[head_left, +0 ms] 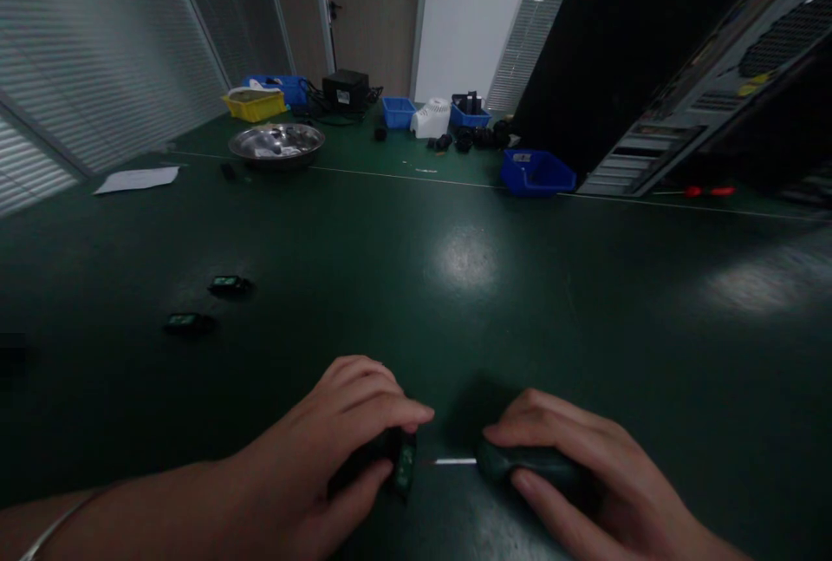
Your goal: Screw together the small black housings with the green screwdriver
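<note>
My left hand (354,440) is closed around a small black device with a green circuit board (404,466) showing at its end. In my right hand (578,457) is a screwdriver (520,461) with a dark green handle, thumb and fingers wrapped round it. Its thin shaft points left at the board; the tip looks close to it, but I cannot tell whether they touch. Two similar small black devices, one farther (229,283) and one nearer (187,322), lie on the green table to the left, each with a green board facing up.
On the green tabletop (390,231) stand a metal bowl (276,143), a yellow bin (255,106) and a blue bin (536,172). A white paper (136,179) lies at left. A computer case (708,58) rises at right, near a red-handled tool (708,192).
</note>
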`<state>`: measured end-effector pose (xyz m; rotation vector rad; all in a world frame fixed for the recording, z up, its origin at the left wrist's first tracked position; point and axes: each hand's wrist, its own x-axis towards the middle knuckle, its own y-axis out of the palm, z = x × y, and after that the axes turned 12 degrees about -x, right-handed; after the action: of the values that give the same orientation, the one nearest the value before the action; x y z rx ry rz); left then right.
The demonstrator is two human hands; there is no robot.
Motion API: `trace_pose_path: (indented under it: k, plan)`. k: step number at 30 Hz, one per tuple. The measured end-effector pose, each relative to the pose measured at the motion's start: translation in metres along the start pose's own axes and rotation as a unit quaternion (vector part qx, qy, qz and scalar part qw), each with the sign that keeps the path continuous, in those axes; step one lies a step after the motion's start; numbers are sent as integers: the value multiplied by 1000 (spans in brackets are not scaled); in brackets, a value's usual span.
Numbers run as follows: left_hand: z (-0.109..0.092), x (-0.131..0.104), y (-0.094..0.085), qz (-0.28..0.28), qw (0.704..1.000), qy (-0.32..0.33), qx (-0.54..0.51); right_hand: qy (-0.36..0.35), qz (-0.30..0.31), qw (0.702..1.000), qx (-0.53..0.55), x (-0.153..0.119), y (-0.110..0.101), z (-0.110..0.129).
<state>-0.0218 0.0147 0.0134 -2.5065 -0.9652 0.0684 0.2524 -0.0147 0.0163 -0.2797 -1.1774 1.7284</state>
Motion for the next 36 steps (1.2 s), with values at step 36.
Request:
trace_pose_path:
  k: [36]
  plan:
    - [10,2,4,-46,996,-57,48,22,40,999,4,7,-1,6]
